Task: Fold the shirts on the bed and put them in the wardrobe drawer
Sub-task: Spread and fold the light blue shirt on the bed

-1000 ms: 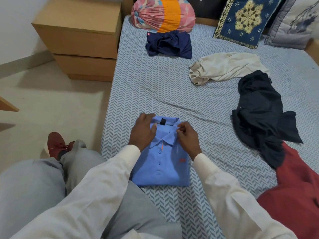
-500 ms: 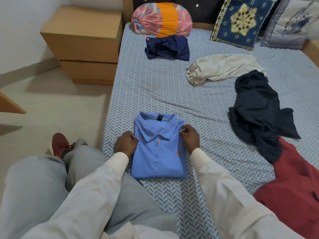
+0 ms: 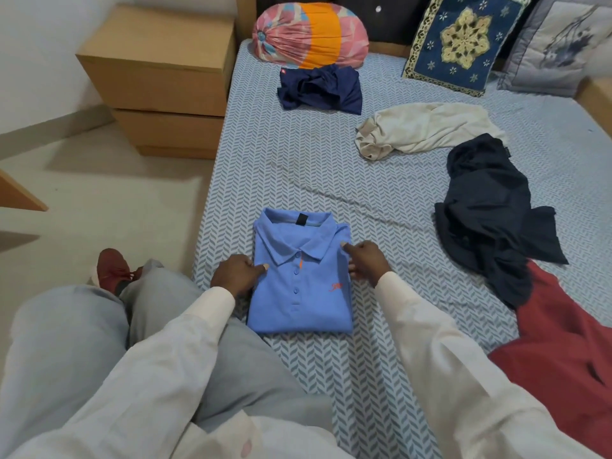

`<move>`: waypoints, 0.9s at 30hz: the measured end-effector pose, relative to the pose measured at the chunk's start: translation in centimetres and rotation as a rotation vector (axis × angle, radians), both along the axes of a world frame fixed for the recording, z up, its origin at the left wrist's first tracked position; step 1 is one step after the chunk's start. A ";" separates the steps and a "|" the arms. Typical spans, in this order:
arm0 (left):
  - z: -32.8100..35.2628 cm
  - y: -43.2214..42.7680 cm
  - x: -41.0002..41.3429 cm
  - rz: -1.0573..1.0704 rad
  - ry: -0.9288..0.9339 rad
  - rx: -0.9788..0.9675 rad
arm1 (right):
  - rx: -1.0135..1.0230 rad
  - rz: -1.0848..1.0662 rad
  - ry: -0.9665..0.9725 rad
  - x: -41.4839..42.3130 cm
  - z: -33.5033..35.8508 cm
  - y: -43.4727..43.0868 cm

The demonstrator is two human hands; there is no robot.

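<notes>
A blue polo shirt [image 3: 298, 293] lies folded into a neat rectangle, collar up, near the left edge of the bed [image 3: 298, 167]. My left hand [image 3: 236, 274] grips its left edge with the thumb on top. My right hand [image 3: 366, 261] holds the right edge, one finger stretched onto the shoulder. Unfolded on the bed lie a navy shirt [image 3: 319, 89] at the far end, a cream shirt [image 3: 427, 129], a black shirt [image 3: 490, 207] and a red shirt [image 3: 563, 352] at the near right.
A wooden two-drawer cabinet [image 3: 159, 71] stands on the floor left of the bed. A pink and orange bolster [image 3: 309, 34] and two cushions [image 3: 460, 44] line the headboard. My knees and a red shoe [image 3: 112, 268] hang over the bed's left side.
Both hands slid from the collar outward and down to the shirt's side edges. The shirt itself has stayed in place.
</notes>
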State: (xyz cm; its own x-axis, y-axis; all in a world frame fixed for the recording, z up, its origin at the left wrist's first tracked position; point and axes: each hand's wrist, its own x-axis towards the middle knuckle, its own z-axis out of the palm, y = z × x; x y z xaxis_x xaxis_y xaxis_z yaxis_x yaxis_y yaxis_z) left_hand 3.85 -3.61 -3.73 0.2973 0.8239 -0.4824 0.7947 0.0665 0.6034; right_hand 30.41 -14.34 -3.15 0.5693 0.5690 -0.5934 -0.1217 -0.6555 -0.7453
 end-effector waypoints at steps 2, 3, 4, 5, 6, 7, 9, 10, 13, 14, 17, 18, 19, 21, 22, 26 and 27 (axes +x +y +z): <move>0.3 -0.5 -1.0 -0.049 0.009 -0.144 | -0.111 0.127 0.127 -1.1 0.5 -2.9; 0.4 -0.9 -1.3 -0.119 0.062 -0.189 | -0.183 0.215 0.137 -1.7 0.7 -4.5; 0.6 -1.2 -1.6 -0.208 0.148 -0.202 | -0.243 0.307 0.117 -2.3 1.1 -6.0; 0.9 -1.5 -1.8 -0.290 0.232 -0.202 | -0.277 0.379 0.095 -2.8 1.2 -7.3; 1.1 -1.8 -1.8 -0.351 0.295 -0.194 | -0.294 0.424 0.075 -3.2 1.2 -8.4; 1.2 -2.0 -1.8 -0.399 0.340 -0.183 | -0.299 0.445 0.053 -3.4 0.9 -9.2; 1.3 -2.3 -1.7 -0.464 0.406 -0.135 | -0.273 0.435 -0.007 -3.8 0.3 -10.2; 1.3 -2.4 -1.7 -0.487 0.432 -0.106 | -0.244 0.409 -0.032 -4.0 -0.1 -10.5; 0.7 -2.7 -1.6 -0.491 0.454 -0.067 | -0.210 0.294 -0.030 -4.4 -0.8 -11.1; 0.6 -2.8 -1.6 -0.478 0.452 -0.068 | -0.214 0.279 -0.023 -4.5 -0.6 -11.1; 0.7 -3.1 -1.8 -0.409 0.415 -0.097 | -0.196 0.253 -0.059 -4.4 -0.3 -10.1; 0.8 -3.1 -1.9 -0.366 0.376 -0.110 | -0.172 0.226 -0.114 -4.4 -0.2 -9.5; 0.8 -2.9 -2.0 -0.296 0.315 -0.115 | -0.158 0.190 -0.162 -4.5 -0.1 -9.0; 0.4 -2.2 -1.8 -0.117 0.167 -0.122 | -0.129 0.128 -0.193 -4.9 0.3 -7.6; 0.2 -1.8 -1.6 -0.046 0.088 -0.127 | -0.118 0.112 -0.198 -5.0 0.2 -6.8; 1.3 -1.5 -0.4 0.051 -0.082 -0.196 | -0.200 0.122 -0.247 -4.7 -1.1 -3.9; 1.4 -1.5 0.0 0.053 -0.085 -0.203 | -0.225 0.141 -0.242 -4.5 -1.0 -3.4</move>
State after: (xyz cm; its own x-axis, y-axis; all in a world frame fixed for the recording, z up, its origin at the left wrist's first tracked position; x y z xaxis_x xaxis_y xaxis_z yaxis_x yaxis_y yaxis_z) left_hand 3.83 -5.08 -2.34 0.3029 0.7280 -0.6150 0.7341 0.2333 0.6377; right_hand 25.89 -17.75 -4.13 0.6340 0.5220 -0.5706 0.1438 -0.8045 -0.5762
